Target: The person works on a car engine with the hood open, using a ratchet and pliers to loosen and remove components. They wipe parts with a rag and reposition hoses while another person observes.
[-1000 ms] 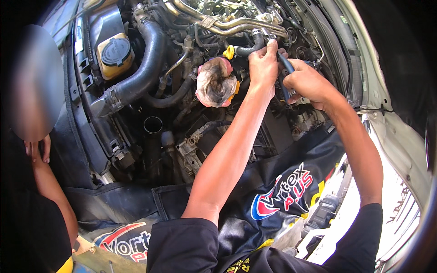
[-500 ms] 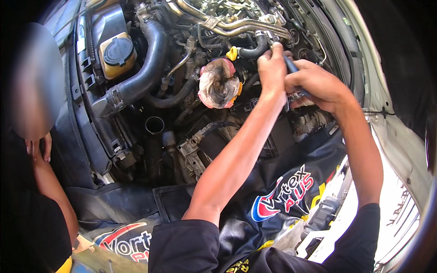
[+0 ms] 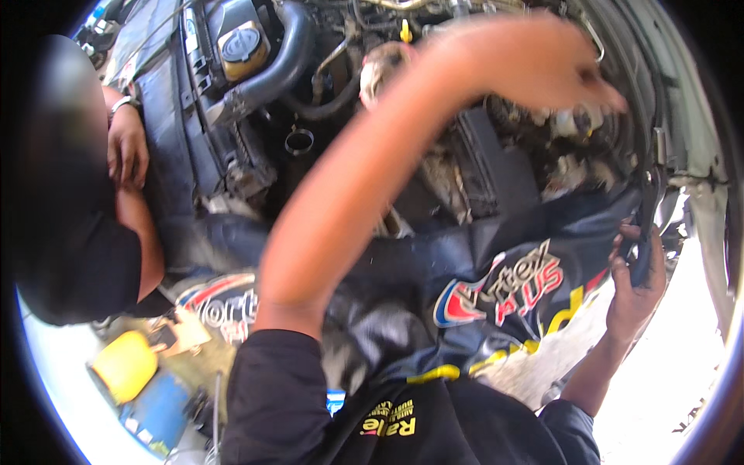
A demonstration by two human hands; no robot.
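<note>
My left hand (image 3: 546, 66) is stretched over the far right part of the engine bay, smeared by motion. Its fingers point toward the right fender, and I cannot make out whether they hold anything. At the right edge of the bay, my right hand (image 3: 639, 275) grips the dark handles of a long tool that looks like pliers (image 3: 649, 198), metal tip pointing up and away. Below my left forearm lie the engine parts, partly hidden. A dirty rag (image 3: 380, 74) with a pink edge sits on the engine, half covered by that arm.
A yellowish reservoir with a black cap (image 3: 241, 45) and a thick black hose (image 3: 291, 58) are at the far left. An open round pipe mouth (image 3: 298, 141) faces up. A black fender cover (image 3: 387, 271) drapes the front edge. Another person's hand (image 3: 128, 151) rests at left.
My hands were together at a hose on the engine; now they are apart. The right hand has drawn back to the lower right with the tool, and the left has swung right. The view has shifted.
</note>
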